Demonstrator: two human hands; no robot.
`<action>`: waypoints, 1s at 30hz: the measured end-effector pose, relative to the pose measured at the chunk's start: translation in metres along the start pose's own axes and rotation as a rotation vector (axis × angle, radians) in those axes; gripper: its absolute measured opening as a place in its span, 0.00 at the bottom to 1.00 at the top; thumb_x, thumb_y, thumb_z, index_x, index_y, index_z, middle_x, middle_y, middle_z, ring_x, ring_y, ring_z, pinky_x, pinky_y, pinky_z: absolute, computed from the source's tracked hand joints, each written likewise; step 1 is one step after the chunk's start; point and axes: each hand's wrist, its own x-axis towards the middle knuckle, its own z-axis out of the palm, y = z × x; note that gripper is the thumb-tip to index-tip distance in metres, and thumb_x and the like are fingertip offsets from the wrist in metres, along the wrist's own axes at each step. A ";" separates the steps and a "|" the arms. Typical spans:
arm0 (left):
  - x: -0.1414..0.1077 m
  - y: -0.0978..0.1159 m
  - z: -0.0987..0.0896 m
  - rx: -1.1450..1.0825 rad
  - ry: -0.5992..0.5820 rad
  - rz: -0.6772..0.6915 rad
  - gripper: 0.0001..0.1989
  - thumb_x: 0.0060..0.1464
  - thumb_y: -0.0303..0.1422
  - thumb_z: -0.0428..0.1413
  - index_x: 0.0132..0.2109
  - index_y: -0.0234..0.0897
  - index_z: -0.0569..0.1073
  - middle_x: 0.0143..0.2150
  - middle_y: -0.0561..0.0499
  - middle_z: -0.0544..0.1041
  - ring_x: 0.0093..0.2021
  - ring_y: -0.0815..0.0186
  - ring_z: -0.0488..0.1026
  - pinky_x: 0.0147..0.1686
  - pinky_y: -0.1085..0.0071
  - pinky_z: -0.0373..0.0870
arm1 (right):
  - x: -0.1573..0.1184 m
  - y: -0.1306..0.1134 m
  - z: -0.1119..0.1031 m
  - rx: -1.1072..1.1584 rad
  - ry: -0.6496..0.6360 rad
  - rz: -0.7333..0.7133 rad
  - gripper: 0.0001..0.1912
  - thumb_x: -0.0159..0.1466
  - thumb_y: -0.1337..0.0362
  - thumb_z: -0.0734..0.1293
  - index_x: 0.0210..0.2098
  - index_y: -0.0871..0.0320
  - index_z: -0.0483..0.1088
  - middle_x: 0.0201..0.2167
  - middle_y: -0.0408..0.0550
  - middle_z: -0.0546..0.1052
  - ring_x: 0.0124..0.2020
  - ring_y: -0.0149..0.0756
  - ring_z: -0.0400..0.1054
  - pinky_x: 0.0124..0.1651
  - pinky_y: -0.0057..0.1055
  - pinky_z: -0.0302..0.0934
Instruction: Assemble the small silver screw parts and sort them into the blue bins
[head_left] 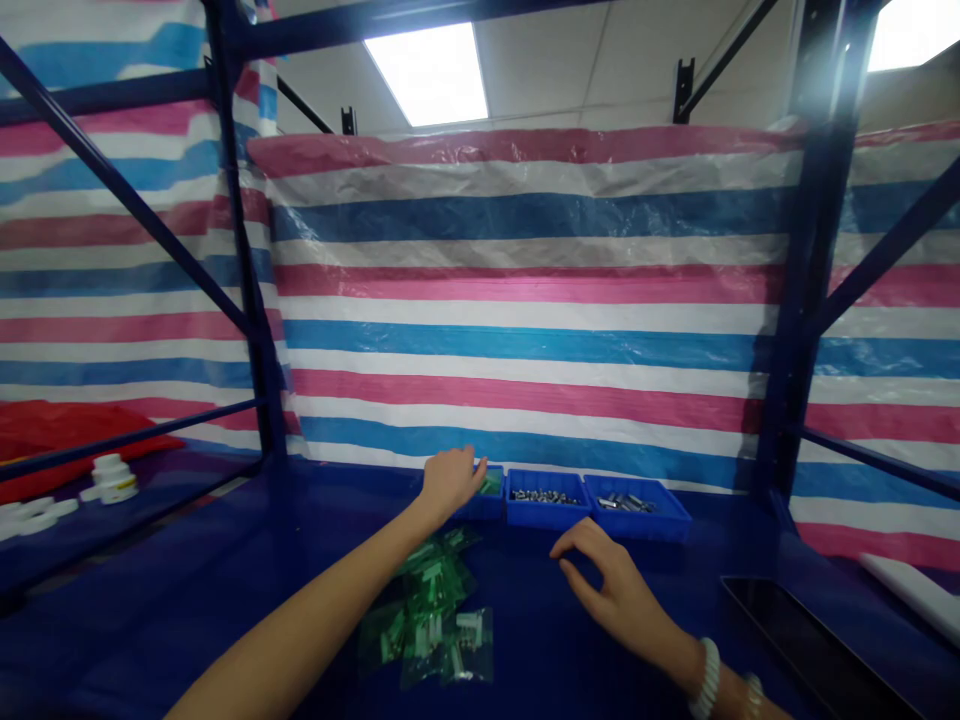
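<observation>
My left hand [448, 480] reaches over the leftmost blue bin [491, 510], where some green pieces [491, 483] show. Most of its fingers are hidden behind the back of the hand, so whether they grip anything does not show. My right hand [611, 585] hovers in front of the other bins, its fingers bent and the thumb apart from the forefinger, with nothing visible between them. Small metal parts [547, 496] fill the middle bin [544, 515]; longer metal pieces [626, 502] lie in the right bin [660, 525]. Beneath my left forearm are several clear packets [435, 590] with green and white contents.
A dark phone-like slab [810, 640] lies at the right, near a white object [911, 590]. To the left are a white bottle [114, 480], white round lids [37, 515] and red cloth [75, 435]. Blue frame posts [806, 300] and striped sheeting [525, 345] surround the blue surface [247, 560].
</observation>
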 end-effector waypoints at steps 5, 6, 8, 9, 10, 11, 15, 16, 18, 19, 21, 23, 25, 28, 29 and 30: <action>-0.043 -0.002 0.003 -0.035 -0.114 0.119 0.15 0.46 0.42 0.59 0.34 0.34 0.74 0.34 0.40 0.77 0.39 0.47 0.75 0.38 0.58 0.69 | -0.001 0.002 0.003 0.001 -0.026 -0.001 0.08 0.63 0.71 0.59 0.36 0.55 0.69 0.33 0.48 0.73 0.38 0.39 0.67 0.41 0.37 0.63; -0.048 -0.003 0.006 -0.048 -0.140 0.130 0.13 0.41 0.39 0.61 0.32 0.34 0.74 0.34 0.40 0.77 0.38 0.46 0.75 0.37 0.59 0.69 | -0.001 0.002 0.003 0.002 -0.030 -0.001 0.08 0.63 0.71 0.59 0.36 0.55 0.69 0.33 0.48 0.73 0.38 0.40 0.67 0.41 0.37 0.63; -0.053 -0.003 0.012 -0.090 -0.159 0.146 0.08 0.39 0.31 0.61 0.31 0.34 0.74 0.34 0.39 0.78 0.39 0.46 0.75 0.38 0.58 0.69 | -0.002 0.002 0.003 0.004 -0.030 0.006 0.08 0.63 0.70 0.59 0.36 0.55 0.69 0.33 0.48 0.73 0.38 0.40 0.67 0.41 0.37 0.63; -0.053 -0.002 0.013 -0.122 -0.155 0.151 0.06 0.40 0.28 0.59 0.31 0.33 0.74 0.35 0.38 0.78 0.40 0.46 0.75 0.39 0.58 0.68 | -0.002 0.002 0.004 0.010 -0.027 0.014 0.08 0.63 0.70 0.59 0.36 0.55 0.69 0.34 0.48 0.73 0.38 0.40 0.67 0.42 0.38 0.63; -0.052 0.000 0.013 -0.162 -0.146 0.159 0.05 0.42 0.26 0.57 0.31 0.33 0.74 0.35 0.38 0.78 0.40 0.47 0.75 0.39 0.58 0.68 | -0.002 0.003 0.004 0.020 -0.019 0.030 0.07 0.63 0.69 0.60 0.36 0.56 0.69 0.34 0.48 0.73 0.38 0.40 0.68 0.42 0.38 0.63; -0.051 0.003 0.012 -0.213 -0.139 0.172 0.05 0.44 0.25 0.55 0.32 0.33 0.74 0.34 0.39 0.78 0.39 0.49 0.75 0.39 0.59 0.68 | -0.001 0.003 0.005 0.039 -0.008 0.058 0.07 0.63 0.68 0.60 0.36 0.56 0.70 0.34 0.48 0.74 0.38 0.40 0.68 0.42 0.39 0.63; -0.052 0.021 0.001 -0.466 -0.171 0.274 0.08 0.53 0.29 0.50 0.36 0.35 0.74 0.30 0.48 0.78 0.31 0.64 0.76 0.32 0.71 0.69 | 0.000 0.009 0.011 0.295 0.047 0.284 0.11 0.60 0.63 0.65 0.42 0.57 0.69 0.37 0.50 0.74 0.38 0.39 0.69 0.40 0.37 0.66; -0.054 0.026 -0.001 -0.528 -0.190 0.298 0.09 0.55 0.32 0.50 0.37 0.35 0.74 0.28 0.50 0.78 0.29 0.66 0.75 0.29 0.74 0.69 | 0.000 0.011 0.012 0.392 0.037 0.352 0.14 0.59 0.61 0.67 0.44 0.58 0.68 0.38 0.51 0.74 0.37 0.39 0.69 0.37 0.35 0.66; -0.060 0.033 -0.002 -0.708 -0.237 0.324 0.11 0.56 0.36 0.51 0.36 0.34 0.74 0.26 0.51 0.76 0.25 0.69 0.73 0.26 0.76 0.67 | 0.001 0.015 0.016 0.560 -0.005 0.477 0.17 0.56 0.59 0.70 0.42 0.59 0.69 0.35 0.50 0.74 0.32 0.36 0.70 0.29 0.29 0.65; -0.063 0.036 -0.002 -0.822 -0.261 0.324 0.11 0.55 0.37 0.52 0.35 0.34 0.75 0.25 0.52 0.76 0.24 0.70 0.72 0.25 0.76 0.66 | 0.000 0.015 0.017 0.621 -0.019 0.529 0.17 0.54 0.58 0.71 0.39 0.60 0.69 0.32 0.48 0.73 0.28 0.33 0.69 0.25 0.27 0.63; -0.067 0.037 0.000 -1.041 -0.314 0.307 0.11 0.52 0.37 0.56 0.32 0.33 0.75 0.23 0.52 0.74 0.23 0.71 0.68 0.24 0.76 0.63 | 0.000 0.012 0.018 0.707 -0.020 0.609 0.17 0.51 0.56 0.73 0.34 0.60 0.69 0.27 0.43 0.71 0.22 0.28 0.65 0.21 0.23 0.58; -0.070 0.037 0.003 -1.161 -0.361 0.282 0.11 0.49 0.37 0.58 0.30 0.33 0.76 0.22 0.53 0.71 0.22 0.72 0.66 0.24 0.76 0.60 | -0.001 0.006 0.018 0.771 -0.052 0.666 0.18 0.49 0.56 0.74 0.32 0.60 0.68 0.22 0.39 0.69 0.18 0.24 0.61 0.19 0.21 0.54; -0.073 0.037 0.006 -1.238 -0.376 0.238 0.12 0.50 0.39 0.59 0.31 0.32 0.76 0.21 0.55 0.70 0.22 0.73 0.64 0.24 0.76 0.59 | -0.001 0.000 0.016 0.832 -0.118 0.715 0.16 0.50 0.57 0.74 0.30 0.61 0.67 0.18 0.36 0.67 0.15 0.21 0.57 0.18 0.20 0.51; -0.076 0.038 0.012 -1.387 -0.400 0.150 0.15 0.47 0.39 0.62 0.38 0.33 0.75 0.24 0.56 0.70 0.23 0.73 0.65 0.26 0.76 0.61 | 0.000 -0.003 0.015 0.910 -0.130 0.758 0.16 0.51 0.57 0.73 0.28 0.60 0.66 0.15 0.35 0.64 0.15 0.21 0.56 0.17 0.19 0.48; -0.078 0.039 0.014 -1.428 -0.427 0.128 0.17 0.45 0.39 0.63 0.40 0.33 0.74 0.26 0.55 0.71 0.24 0.73 0.66 0.27 0.75 0.62 | 0.000 -0.001 0.016 0.921 -0.108 0.767 0.17 0.50 0.57 0.74 0.28 0.60 0.65 0.15 0.35 0.64 0.15 0.22 0.56 0.16 0.19 0.48; -0.080 0.040 0.015 -1.452 -0.449 0.115 0.18 0.42 0.37 0.65 0.40 0.33 0.73 0.28 0.55 0.72 0.25 0.72 0.67 0.28 0.75 0.64 | 0.000 0.001 0.017 0.917 -0.092 0.773 0.17 0.50 0.56 0.73 0.28 0.60 0.65 0.15 0.35 0.64 0.15 0.22 0.56 0.16 0.19 0.48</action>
